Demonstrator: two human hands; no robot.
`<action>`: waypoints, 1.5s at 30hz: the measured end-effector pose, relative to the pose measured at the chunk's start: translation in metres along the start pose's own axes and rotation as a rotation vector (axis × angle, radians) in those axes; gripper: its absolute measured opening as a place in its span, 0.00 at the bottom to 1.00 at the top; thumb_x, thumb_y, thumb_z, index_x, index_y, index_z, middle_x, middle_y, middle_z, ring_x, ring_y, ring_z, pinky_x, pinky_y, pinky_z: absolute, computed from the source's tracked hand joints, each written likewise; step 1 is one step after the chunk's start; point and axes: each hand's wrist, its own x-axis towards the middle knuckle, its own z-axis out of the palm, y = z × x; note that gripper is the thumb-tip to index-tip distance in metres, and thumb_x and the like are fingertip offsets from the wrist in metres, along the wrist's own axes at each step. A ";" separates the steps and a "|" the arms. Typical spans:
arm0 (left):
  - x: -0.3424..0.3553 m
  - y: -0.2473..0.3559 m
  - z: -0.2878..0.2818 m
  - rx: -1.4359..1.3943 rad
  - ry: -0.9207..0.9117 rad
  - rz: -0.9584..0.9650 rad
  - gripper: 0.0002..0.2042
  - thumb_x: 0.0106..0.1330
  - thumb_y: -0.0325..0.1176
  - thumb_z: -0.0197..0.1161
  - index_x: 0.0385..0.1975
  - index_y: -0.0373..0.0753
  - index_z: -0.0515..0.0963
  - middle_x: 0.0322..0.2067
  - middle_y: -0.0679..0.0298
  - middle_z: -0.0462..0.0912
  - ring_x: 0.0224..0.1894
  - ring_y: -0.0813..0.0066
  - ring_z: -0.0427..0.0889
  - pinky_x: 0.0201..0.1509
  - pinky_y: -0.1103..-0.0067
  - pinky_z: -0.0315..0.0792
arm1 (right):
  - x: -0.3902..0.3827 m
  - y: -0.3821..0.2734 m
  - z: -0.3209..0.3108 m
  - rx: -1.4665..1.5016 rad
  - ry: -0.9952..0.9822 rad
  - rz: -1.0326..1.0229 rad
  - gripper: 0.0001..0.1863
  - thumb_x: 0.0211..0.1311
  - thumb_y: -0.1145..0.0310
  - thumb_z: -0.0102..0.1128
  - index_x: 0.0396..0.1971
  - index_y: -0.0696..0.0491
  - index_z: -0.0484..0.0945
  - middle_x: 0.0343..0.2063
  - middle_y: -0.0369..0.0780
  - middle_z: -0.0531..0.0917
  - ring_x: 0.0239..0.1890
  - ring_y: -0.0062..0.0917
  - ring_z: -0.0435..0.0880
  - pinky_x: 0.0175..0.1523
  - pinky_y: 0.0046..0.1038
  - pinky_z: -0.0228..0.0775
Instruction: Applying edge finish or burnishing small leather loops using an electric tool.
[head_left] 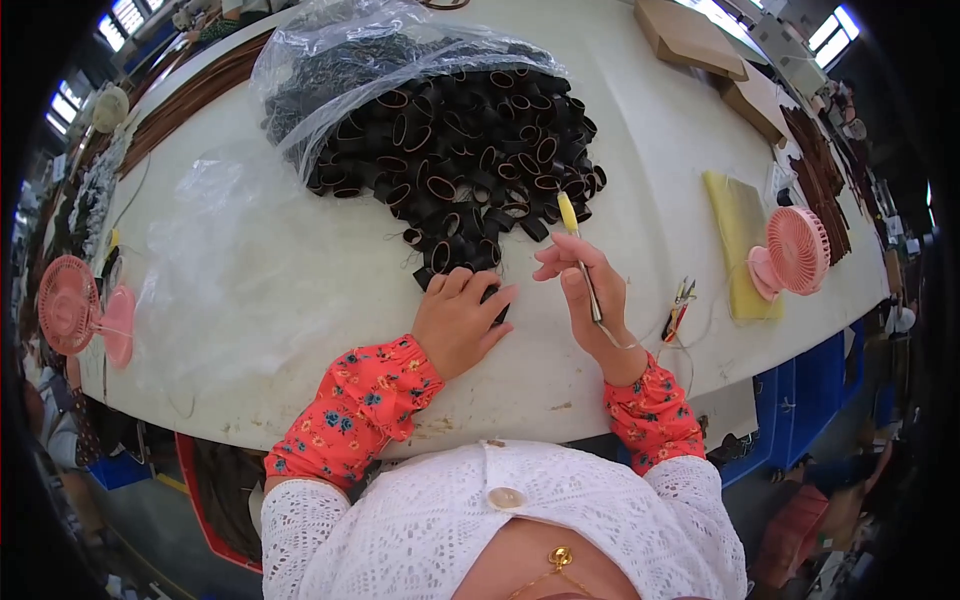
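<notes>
A heap of black loops with light brown edges (480, 170) lies mid-table, partly under clear plastic bagging (330, 70). My left hand (458, 318) is at the near end of the heap, fingers bent over a black loop (492, 305), mostly hidden beneath them. My right hand (598, 305) is closed on a slim metal tool with a yellow tip (567, 215), a cord trailing from its lower end. Right of that hand lie small cutters or pliers with red handles (676, 318).
Pink fans (68, 305) (798, 250) stand left and right, the right one on a yellow sheet (735, 235). Clear plastic (210, 280), brown strips (190, 90) and cardboard boxes (690, 40) lie on the white table (660, 150). Blue bins (770, 410) and a red bin (205, 495) sit below its edge.
</notes>
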 end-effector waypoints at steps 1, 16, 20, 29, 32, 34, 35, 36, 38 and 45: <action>0.002 -0.002 0.005 0.055 -0.003 0.015 0.21 0.52 0.35 0.66 0.48 0.44 0.74 0.45 0.65 0.72 0.47 0.65 0.69 0.47 0.73 0.62 | -0.002 0.002 0.000 0.012 -0.019 -0.008 0.18 0.70 0.62 0.45 0.52 0.58 0.68 0.37 0.44 0.80 0.33 0.24 0.81 0.41 0.23 0.72; -0.012 0.023 -0.056 -1.069 -0.155 0.093 0.10 0.67 0.37 0.55 0.40 0.38 0.74 0.32 0.65 0.78 0.32 0.70 0.68 0.39 0.75 0.67 | -0.002 0.004 -0.011 0.027 -0.001 -0.196 0.17 0.70 0.62 0.43 0.48 0.59 0.67 0.38 0.46 0.80 0.33 0.28 0.81 0.44 0.29 0.71; -0.011 0.017 -0.033 -0.822 -0.218 0.026 0.13 0.59 0.35 0.64 0.43 0.40 0.76 0.31 0.62 0.76 0.32 0.66 0.69 0.37 0.75 0.67 | -0.004 -0.001 -0.011 0.036 -0.050 -0.108 0.23 0.71 0.52 0.37 0.49 0.58 0.65 0.40 0.47 0.78 0.36 0.29 0.80 0.47 0.32 0.70; 0.002 0.014 -0.015 -0.483 0.259 -0.101 0.21 0.51 0.27 0.69 0.46 0.39 0.73 0.37 0.61 0.77 0.36 0.66 0.76 0.38 0.77 0.72 | -0.003 -0.008 0.007 0.042 -0.148 -0.131 0.15 0.58 0.74 0.60 0.45 0.56 0.70 0.39 0.45 0.80 0.40 0.32 0.80 0.45 0.28 0.73; -0.002 0.016 -0.008 -0.473 0.305 -0.122 0.21 0.51 0.27 0.70 0.45 0.37 0.71 0.38 0.60 0.78 0.36 0.66 0.78 0.37 0.77 0.73 | -0.004 -0.008 0.009 -0.005 -0.132 -0.128 0.20 0.51 0.81 0.64 0.45 0.56 0.70 0.39 0.45 0.80 0.39 0.32 0.80 0.44 0.27 0.73; -0.006 0.017 -0.002 -0.517 0.311 -0.187 0.22 0.51 0.27 0.71 0.45 0.37 0.70 0.39 0.59 0.78 0.35 0.66 0.78 0.38 0.77 0.73 | -0.005 -0.007 0.011 -0.004 -0.111 -0.043 0.20 0.50 0.83 0.63 0.44 0.56 0.72 0.38 0.44 0.80 0.39 0.31 0.80 0.43 0.26 0.73; -0.009 0.017 0.002 -0.554 0.348 -0.216 0.22 0.51 0.27 0.71 0.45 0.37 0.70 0.39 0.59 0.77 0.35 0.67 0.78 0.38 0.78 0.73 | -0.005 -0.007 0.012 -0.003 -0.113 -0.043 0.20 0.50 0.83 0.63 0.44 0.56 0.72 0.38 0.44 0.80 0.39 0.31 0.80 0.43 0.26 0.73; -0.010 0.016 0.004 -0.590 0.386 -0.245 0.22 0.51 0.28 0.71 0.45 0.37 0.69 0.40 0.59 0.77 0.35 0.67 0.79 0.38 0.78 0.73 | -0.006 -0.006 0.012 0.012 -0.113 -0.018 0.19 0.49 0.83 0.63 0.43 0.55 0.72 0.38 0.43 0.80 0.38 0.31 0.80 0.43 0.25 0.73; -0.009 0.016 0.004 -0.602 0.371 -0.224 0.23 0.52 0.28 0.71 0.47 0.37 0.68 0.39 0.59 0.77 0.35 0.69 0.78 0.38 0.79 0.73 | -0.007 -0.006 0.011 0.024 -0.110 0.012 0.19 0.48 0.84 0.63 0.42 0.55 0.73 0.37 0.43 0.80 0.38 0.30 0.80 0.42 0.25 0.72; -0.013 0.004 -0.010 -0.907 0.179 -0.330 0.18 0.62 0.31 0.63 0.50 0.36 0.71 0.34 0.63 0.78 0.32 0.79 0.76 0.38 0.83 0.71 | -0.001 -0.009 0.005 -0.061 -0.121 -0.155 0.19 0.47 0.85 0.64 0.41 0.55 0.75 0.35 0.44 0.79 0.34 0.30 0.80 0.39 0.24 0.73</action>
